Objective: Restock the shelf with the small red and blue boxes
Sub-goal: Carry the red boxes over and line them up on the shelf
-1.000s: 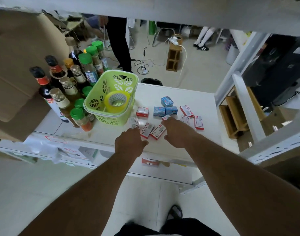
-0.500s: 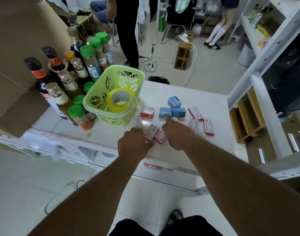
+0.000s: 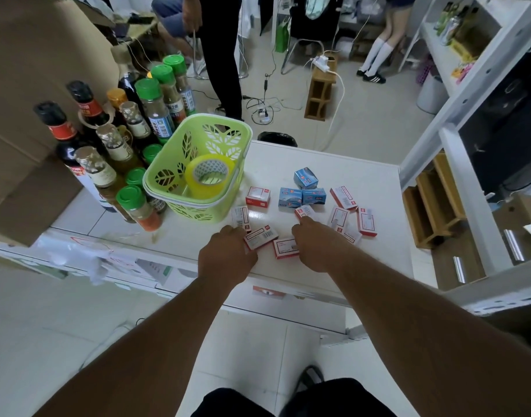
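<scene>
Both your hands are low-centre in the frame, reaching onto the white shelf point(image 3: 333, 164). Your left hand point(image 3: 226, 257) sits knuckles-up at the shelf's front edge, fingers curled down over the near end of a red box point(image 3: 261, 237) that lies flat and angled; contact yes, but a real grip or just a touch, can't tell, since the fingertips are hidden. Your right hand point(image 3: 315, 245) is just right of it, fingers bent, index tip touching another red box point(image 3: 304, 211) further up; whether it's pinching anything, can't tell. Between the two hands lies a third red box point(image 3: 284, 247), flat, label up.

Rest of the stock is scattered centre-frame. One red box point(image 3: 258, 196) is near the basket, one point(image 3: 240, 215) is upright-ish against the basket's lower right corner. Right of your right hand there are three more red ones point(image 3: 366, 221), close together, lying flat. The blue boxes point(image 3: 301, 196) are a pair side by side and touching, with a third blue one point(image 3: 305, 177) just above them.

The green basket point(image 3: 167, 182) is left of centre, with a yellow tape roll point(image 3: 208, 176) inside it. Bottles and spice jars point(image 3: 113, 152) are packed on the left, touching the basket. A brown cardboard box point(image 3: 23, 100) fills the upper left.
</scene>
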Motion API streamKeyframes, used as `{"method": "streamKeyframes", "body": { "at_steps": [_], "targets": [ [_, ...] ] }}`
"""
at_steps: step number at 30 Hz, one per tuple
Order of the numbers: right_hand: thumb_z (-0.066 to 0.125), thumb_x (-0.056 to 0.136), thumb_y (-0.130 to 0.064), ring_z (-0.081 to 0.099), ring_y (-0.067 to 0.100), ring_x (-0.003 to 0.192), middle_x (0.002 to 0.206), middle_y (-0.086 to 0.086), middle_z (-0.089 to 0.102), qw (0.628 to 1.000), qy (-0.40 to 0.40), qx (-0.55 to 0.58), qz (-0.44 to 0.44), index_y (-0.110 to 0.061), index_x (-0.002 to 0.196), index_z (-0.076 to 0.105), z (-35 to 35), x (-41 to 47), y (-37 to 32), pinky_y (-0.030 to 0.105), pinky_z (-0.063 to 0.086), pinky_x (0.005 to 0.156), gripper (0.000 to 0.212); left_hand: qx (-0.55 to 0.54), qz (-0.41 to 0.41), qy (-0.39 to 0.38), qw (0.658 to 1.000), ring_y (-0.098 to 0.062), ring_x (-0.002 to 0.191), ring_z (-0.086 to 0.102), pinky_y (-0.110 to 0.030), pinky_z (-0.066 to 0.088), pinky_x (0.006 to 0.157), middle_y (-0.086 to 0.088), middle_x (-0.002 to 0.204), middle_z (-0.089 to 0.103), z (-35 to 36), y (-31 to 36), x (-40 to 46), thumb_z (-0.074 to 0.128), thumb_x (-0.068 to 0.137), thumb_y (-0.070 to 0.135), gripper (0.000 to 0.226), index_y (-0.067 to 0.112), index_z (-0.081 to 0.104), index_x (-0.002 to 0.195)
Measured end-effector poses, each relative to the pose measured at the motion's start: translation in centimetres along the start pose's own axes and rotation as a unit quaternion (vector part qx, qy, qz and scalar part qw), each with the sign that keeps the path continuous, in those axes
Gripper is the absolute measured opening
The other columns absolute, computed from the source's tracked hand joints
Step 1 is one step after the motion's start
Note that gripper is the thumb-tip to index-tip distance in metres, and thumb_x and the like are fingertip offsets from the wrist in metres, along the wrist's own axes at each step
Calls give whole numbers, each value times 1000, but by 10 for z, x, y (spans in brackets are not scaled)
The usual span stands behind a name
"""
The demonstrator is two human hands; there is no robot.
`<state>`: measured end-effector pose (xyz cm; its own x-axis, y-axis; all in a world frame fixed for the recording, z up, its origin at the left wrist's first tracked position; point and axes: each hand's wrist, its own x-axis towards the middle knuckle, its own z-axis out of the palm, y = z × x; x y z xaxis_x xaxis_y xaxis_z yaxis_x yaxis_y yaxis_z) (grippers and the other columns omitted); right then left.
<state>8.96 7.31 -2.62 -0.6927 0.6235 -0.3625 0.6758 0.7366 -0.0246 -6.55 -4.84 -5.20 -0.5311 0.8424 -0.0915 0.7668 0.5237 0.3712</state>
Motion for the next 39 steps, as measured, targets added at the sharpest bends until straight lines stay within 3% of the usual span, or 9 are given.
{"method": "streamKeyframes", "body": {
  "at_steps": [6, 13, 17, 21, 25, 29, 33, 39],
  "targets": [
    [60, 94, -18, 60, 25, 109, 129, 9, 50, 1000, -3, 15, 6, -13, 127, 56, -1, -9, 2, 37, 53, 81, 33, -38, 22, -18, 999, -23, 115, 53, -42, 50, 91, 1, 124, 55, -2, 0, -2, 67, 83, 43, 49, 24, 52, 126],
    [61, 92, -20, 61, 25, 108, 124, 6, 54, 1000, -9, 18, 14, -15, 126, 57, 1, -19, 6, 40, 57, 84, 34, -76, 62, -20, 995, -25, 96, 62, -32, 44, 72, -1, 103, 64, -6, 3, -8, 57, 92, 40, 30, 20, 46, 112],
    [62, 91, -19, 60, 27, 110, 122, 6, 55, 1000, -9, 21, 18, -15, 125, 57, 2, -23, 8, 44, 57, 85, 34, -87, 75, -18, 993, -23, 94, 65, -32, 48, 73, 1, 104, 68, -9, 2, -6, 53, 94, 38, 27, 20, 47, 114],
    [63, 90, -20, 60, 26, 108, 120, 5, 56, 999, 0, 28, 20, -16, 123, 57, 2, -26, 7, 45, 57, 85, 34, -129, 83, -25, 988, -16, 88, 58, -27, 44, 72, 4, 100, 58, -6, 3, -4, 61, 91, 32, 21, 20, 50, 104],
    [64, 90, -20, 61, 26, 110, 123, 5, 56, 999, 2, 37, 21, -16, 125, 57, 1, -30, 8, 45, 58, 86, 36, -216, 46, -55, 974, -15, 92, 63, -29, 55, 82, 1, 110, 54, -4, 3, -1, 65, 87, 22, 25, 23, 53, 109],
    [65, 90, -18, 61, 28, 114, 128, 5, 53, 996, -7, 80, 33, -15, 128, 56, -3, -34, 12, 46, 56, 92, 40, -253, 64, -48, 964, -12, 94, 61, -7, 47, 82, 2, 115, 45, -8, 3, -2, 70, 83, 2, 45, 10, 55, 126],
    [67, 90, -19, 62, 25, 110, 127, 4, 54, 991, -7, 125, 36, -16, 127, 58, -7, -41, 15, 42, 58, 90, 38, -256, 64, -79, 961, -17, 100, 64, -22, 51, 92, 0, 116, 45, -12, 5, -1, 69, 85, 0, 46, 8, 57, 128],
    [73, 86, -16, 65, 21, 104, 122, 3, 63, 982, 5, 184, 50, -10, 117, 63, -20, -66, 14, 29, 59, 85, 34, -267, 73, -94, 956, -23, 99, 68, -36, 56, 92, -7, 116, 47, -21, 3, 3, 70, 82, -5, 39, 7, 58, 118]
  ]
}}
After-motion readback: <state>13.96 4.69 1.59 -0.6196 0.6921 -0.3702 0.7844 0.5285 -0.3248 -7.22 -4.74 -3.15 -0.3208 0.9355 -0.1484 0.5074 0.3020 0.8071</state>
